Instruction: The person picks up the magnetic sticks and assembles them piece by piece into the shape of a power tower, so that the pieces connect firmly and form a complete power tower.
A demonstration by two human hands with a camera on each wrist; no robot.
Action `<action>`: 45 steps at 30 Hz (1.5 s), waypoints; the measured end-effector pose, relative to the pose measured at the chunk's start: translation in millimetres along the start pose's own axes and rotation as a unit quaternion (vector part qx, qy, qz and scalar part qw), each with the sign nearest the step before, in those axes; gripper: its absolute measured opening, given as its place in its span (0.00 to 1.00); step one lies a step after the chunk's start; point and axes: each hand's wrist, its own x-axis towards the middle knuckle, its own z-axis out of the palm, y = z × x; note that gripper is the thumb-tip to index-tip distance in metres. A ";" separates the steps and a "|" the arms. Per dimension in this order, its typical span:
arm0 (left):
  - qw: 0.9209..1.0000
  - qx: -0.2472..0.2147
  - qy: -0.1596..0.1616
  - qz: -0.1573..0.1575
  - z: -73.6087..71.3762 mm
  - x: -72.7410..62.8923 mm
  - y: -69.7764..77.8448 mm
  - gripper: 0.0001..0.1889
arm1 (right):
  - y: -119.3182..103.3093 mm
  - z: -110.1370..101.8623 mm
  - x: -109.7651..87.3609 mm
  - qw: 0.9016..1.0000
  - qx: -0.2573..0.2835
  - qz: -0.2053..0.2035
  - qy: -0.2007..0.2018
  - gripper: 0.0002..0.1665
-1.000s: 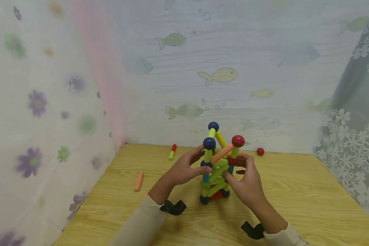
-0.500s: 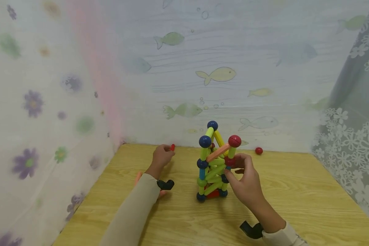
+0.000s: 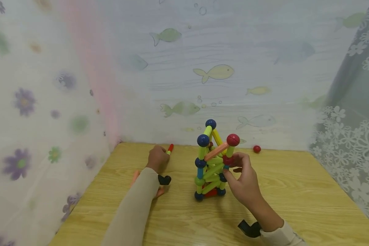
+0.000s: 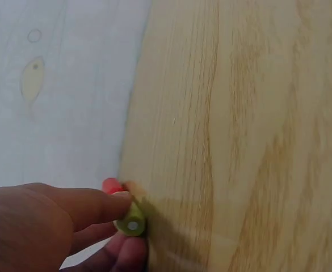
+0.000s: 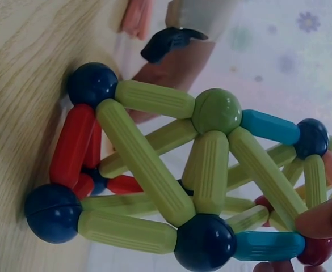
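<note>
A tall tower of building sticks and balls (image 3: 213, 169) stands upright on the table. In the right wrist view its yellow-green sticks (image 5: 146, 161) and dark blue balls (image 5: 204, 242) appear close up. My right hand (image 3: 244, 181) grips the tower's right side near a red ball (image 3: 228, 160); its thumb and fingers show at the edge of the right wrist view. Off to the left, my left hand (image 3: 158, 159) pinches a red and yellow-green stick (image 4: 133, 222) between thumb and fingers, low over the far edge of the table. Part of that stick is hidden by the fingers.
Orange sticks (image 3: 136, 176) lie on the wooden table (image 3: 283, 205) beside the left sleeve, partly covered by it. A loose red ball (image 3: 257, 149) rests near the back edge. Printed cloth (image 3: 147, 85) hangs behind and at the left.
My left hand has let go of the tower, reached left and back, and taken hold of the red and yellow-green stick. My right hand still holds the tower, which stays in place.
</note>
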 end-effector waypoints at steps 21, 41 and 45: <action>0.957 0.182 -0.220 0.050 -26.2 -44.0 -4.3 0.26 | 1.4 1.4 1.3 1.000 -0.005 -0.004 -0.007 0.29; 0.985 -0.068 -0.050 0.148 -70.8 -75.0 40.8 0.22 | 0.3 3.7 -0.6 1.000 -0.007 0.014 -0.024 0.33; 0.956 -0.154 0.023 0.247 -89.6 -102.0 98.5 0.20 | -0.1 3.3 -0.2 1.000 -0.010 0.008 -0.018 0.32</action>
